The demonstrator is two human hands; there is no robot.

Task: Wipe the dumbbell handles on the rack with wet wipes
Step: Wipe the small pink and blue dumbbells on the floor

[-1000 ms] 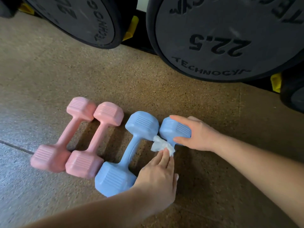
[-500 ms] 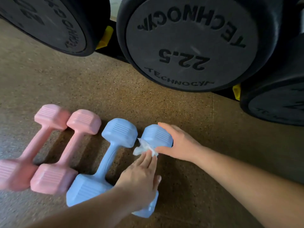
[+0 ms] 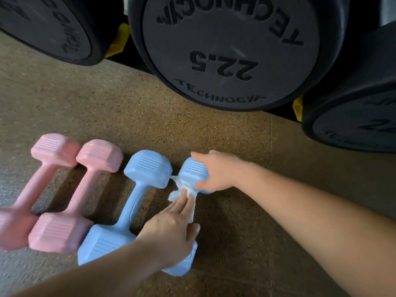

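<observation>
We look down at a speckled cork-brown floor [image 3: 107,108] where four small dumbbells lie side by side, their handles running away from us and slanting to the right. The two on the left are the pink dumbbells [image 3: 83,189], touching each other at both ends. Next comes the second blue dumbbell [image 3: 132,202], and just beside it, farthest right, the blue dumbbell [image 3: 191,170] we are working on.

Our right hand [image 3: 216,172] comes in from the right and grips the far head of the blue dumbbell. Its fingers [image 3: 199,156] curl over the top of the head and the thumb closes in below.

Our left hand [image 3: 171,230] reaches in from the lower left and lies along the handle of the same dumbbell, hiding most of it and part of the near head. The left fingers [image 3: 182,202] are straight and held together, and they press the wet wipe [image 3: 182,189] against the handle just below the far head. The thumb sticks out to the right. The wipe is white and crumpled. It bunches up beyond the fingertips, and a strip of it trails back along the right side of the fingers.

Beyond the small weights, three big black dumbbells show us their round end faces. The middle one [image 3: 229,50] reads 22.5 and TECHNOGYM upside down. Yellow cradle pieces [image 3: 117,39] show between them.
</observation>
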